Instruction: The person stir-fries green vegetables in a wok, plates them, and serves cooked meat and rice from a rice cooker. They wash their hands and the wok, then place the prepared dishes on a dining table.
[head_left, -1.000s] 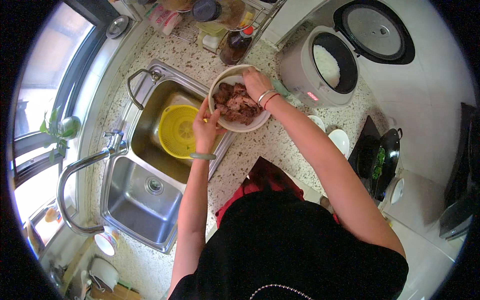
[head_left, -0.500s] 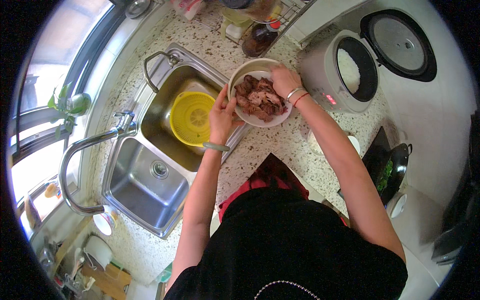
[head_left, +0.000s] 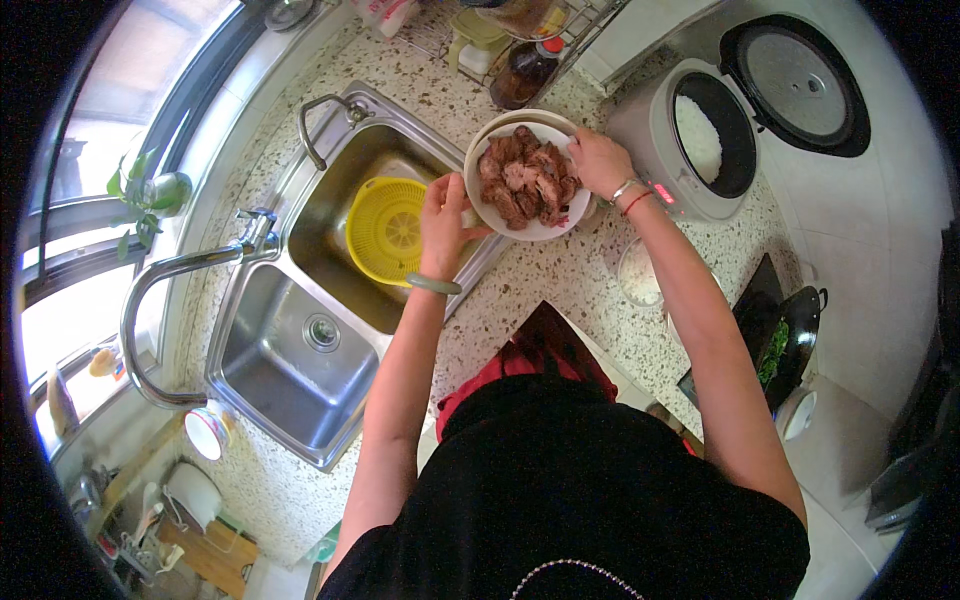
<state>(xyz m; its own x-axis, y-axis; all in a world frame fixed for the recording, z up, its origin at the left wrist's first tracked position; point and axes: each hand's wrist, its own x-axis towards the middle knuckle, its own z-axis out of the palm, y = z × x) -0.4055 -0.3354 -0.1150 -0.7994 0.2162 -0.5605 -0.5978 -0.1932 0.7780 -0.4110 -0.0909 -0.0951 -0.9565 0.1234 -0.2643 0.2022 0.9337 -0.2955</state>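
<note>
A white plate [head_left: 545, 228] heaped with chunks of brown cooked meat [head_left: 527, 175] is over a wider pale bowl [head_left: 512, 117], whose rim shows behind the plate. My right hand [head_left: 602, 165] pinches the plate's right rim, thumb on top. On the left side, my left hand [head_left: 443, 222] curls round the edge of the bowl, its fingers partly hidden below. Most of the bowl is covered by the plate, so its inside cannot be seen.
Left of the bowl is a double steel sink [head_left: 300, 370] holding a yellow colander [head_left: 385, 262], with a tall faucet [head_left: 150, 300]. An open rice cooker [head_left: 655, 130] with white rice stands right. Beyond my right forearm is a wok [head_left: 797, 345] with greens. A dark bottle [head_left: 522, 75] stands behind.
My right hand has raised the plate of meat out of the bowl, so it now covers more of the bowl. My left hand stays at the bowl's left side.
</note>
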